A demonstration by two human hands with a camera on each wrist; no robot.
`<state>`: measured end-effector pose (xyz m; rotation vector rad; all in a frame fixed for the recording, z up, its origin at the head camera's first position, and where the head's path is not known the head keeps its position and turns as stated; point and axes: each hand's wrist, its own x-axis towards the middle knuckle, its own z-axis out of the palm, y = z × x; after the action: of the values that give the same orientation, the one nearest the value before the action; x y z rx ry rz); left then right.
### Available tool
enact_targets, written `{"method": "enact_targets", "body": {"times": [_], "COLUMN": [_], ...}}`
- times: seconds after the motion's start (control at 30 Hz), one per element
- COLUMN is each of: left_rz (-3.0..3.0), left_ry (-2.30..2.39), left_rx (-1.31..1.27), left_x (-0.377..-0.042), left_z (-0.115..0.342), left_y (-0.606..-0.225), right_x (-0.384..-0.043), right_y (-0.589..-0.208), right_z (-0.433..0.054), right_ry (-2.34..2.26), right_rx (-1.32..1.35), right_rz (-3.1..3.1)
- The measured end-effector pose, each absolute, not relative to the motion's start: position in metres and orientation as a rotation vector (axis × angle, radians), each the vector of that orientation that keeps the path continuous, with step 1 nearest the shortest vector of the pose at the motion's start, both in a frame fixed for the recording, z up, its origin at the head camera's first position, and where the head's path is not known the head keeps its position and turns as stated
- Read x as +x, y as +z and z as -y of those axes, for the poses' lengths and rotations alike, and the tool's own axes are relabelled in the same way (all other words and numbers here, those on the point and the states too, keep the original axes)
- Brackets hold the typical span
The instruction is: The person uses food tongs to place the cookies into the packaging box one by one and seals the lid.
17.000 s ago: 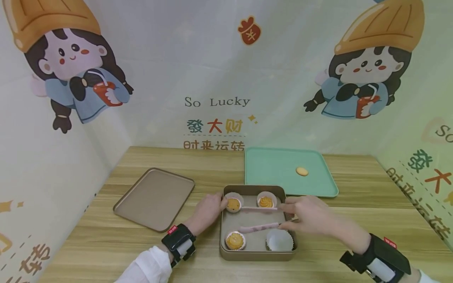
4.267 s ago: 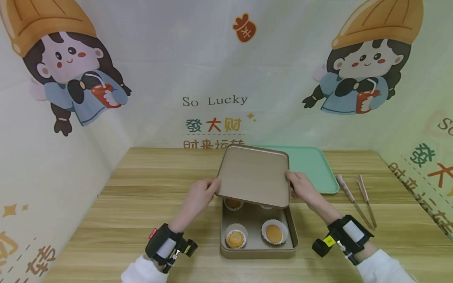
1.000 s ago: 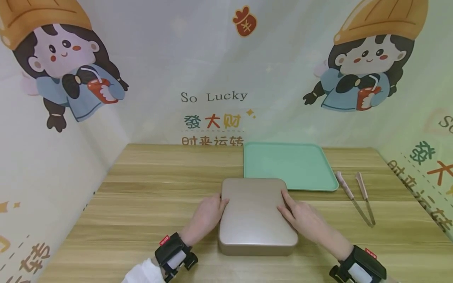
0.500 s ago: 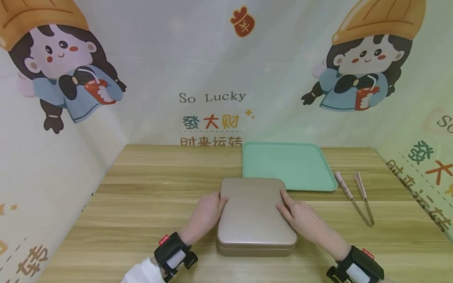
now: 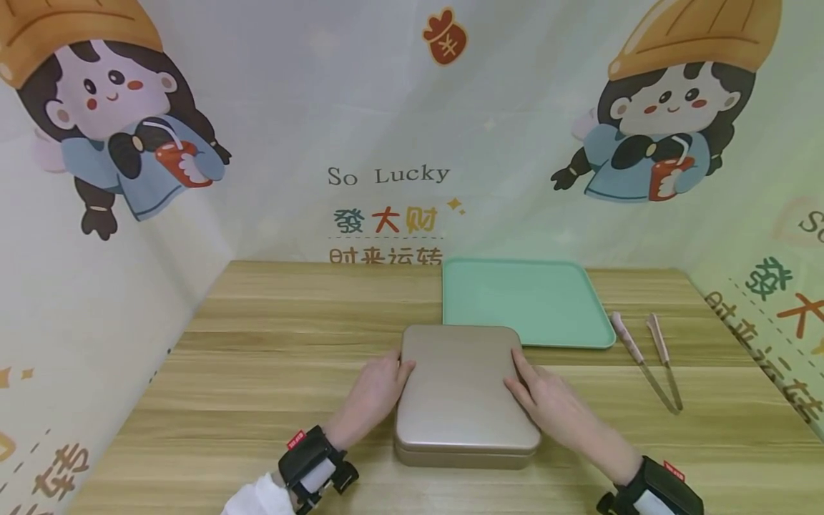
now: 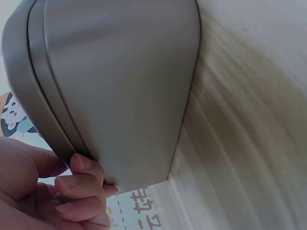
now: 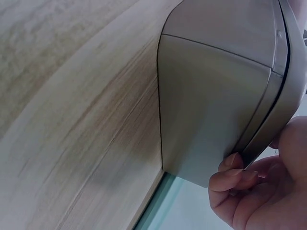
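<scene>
A rectangular bronze-coloured tin (image 5: 465, 460) stands on the table in the head view, covered by its lid (image 5: 460, 390). What is inside is hidden. My left hand (image 5: 372, 393) grips the lid at its left edge, thumb on top. In the left wrist view, curled fingertips (image 6: 81, 165) meet the seam between lid and tin. On the opposite edge my right hand (image 5: 555, 402) holds the lid too, thumb and a finger over the top. The right wrist view has its bent fingers (image 7: 228, 179) at the lid's rim. A thin seam line runs along the tin's front.
A mint-green tray (image 5: 521, 297) lies behind the tin, close to its far right corner. Metal tongs with pale pink handles (image 5: 627, 337) rest on the wooden table (image 5: 290, 322) at the right. A printed cloth (image 5: 386, 107) hangs behind and along both sides.
Earlier the lid lay at the left, and tongs worked among pastries in the open tin. Both hands carried the lid over and onto it. The tray's cookie is gone; hands barely moved this last second.
</scene>
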<state>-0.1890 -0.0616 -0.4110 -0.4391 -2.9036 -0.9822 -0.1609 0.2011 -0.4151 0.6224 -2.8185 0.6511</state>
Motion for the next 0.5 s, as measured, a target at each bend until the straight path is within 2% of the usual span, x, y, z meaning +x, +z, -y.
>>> {"method": "enact_targets", "body": {"times": [0.5], "left_rz": [2.864], "left_ry": [-0.933], "left_rx": [-0.439], "left_x": [-0.1868], "left_z": [0.0608], "left_y": [-0.4145], "right_x": [-0.1591], "right_y": [-0.4158], "right_z": [-0.2010], "right_ry": [0.651], "right_rx": [0.608], "right_rz": [2.834]}}
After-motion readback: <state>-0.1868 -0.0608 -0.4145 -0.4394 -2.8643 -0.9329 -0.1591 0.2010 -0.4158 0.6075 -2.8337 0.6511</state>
